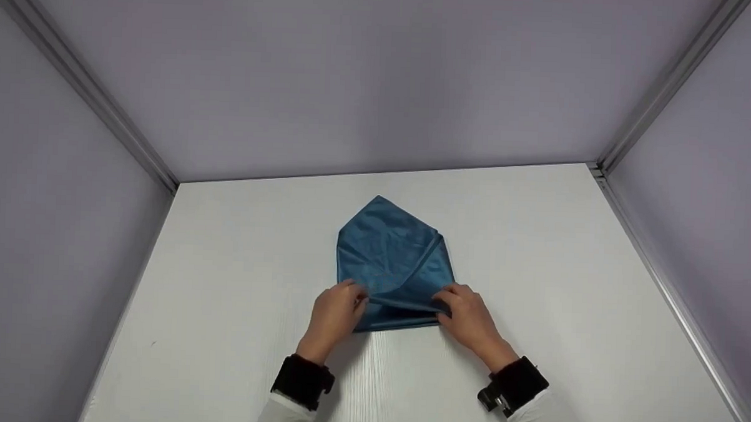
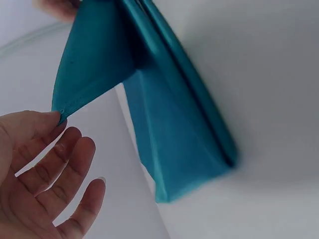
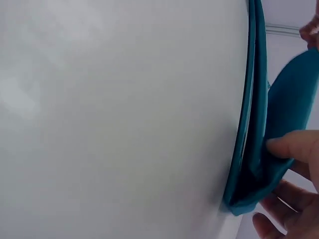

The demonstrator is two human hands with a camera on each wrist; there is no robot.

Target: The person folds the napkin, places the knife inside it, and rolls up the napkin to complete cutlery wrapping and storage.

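A blue cloth (image 1: 389, 255) lies folded on the white table (image 1: 235, 281), with a pointed far end and a flap across its near part. My left hand (image 1: 355, 299) pinches the flap's left corner, lifted a little off the table. In the left wrist view that corner sits at the tip of my left hand (image 2: 52, 144) while the other fingers (image 2: 75, 169) spread loosely below it, and the blue cloth (image 2: 169, 124) stretches away. My right hand (image 1: 448, 302) grips the flap's right end. Seen from the right wrist, my right hand (image 3: 286, 172) has its thumb on top of the blue cloth (image 3: 254, 149) and fingers underneath.
Grey-lilac walls (image 1: 380, 80) enclose the table on the left, back and right, with metal rails (image 1: 661, 90) along the corners. Black wrist straps (image 1: 304, 380) sit over white sleeves. Bare white tabletop surrounds the cloth on all sides.
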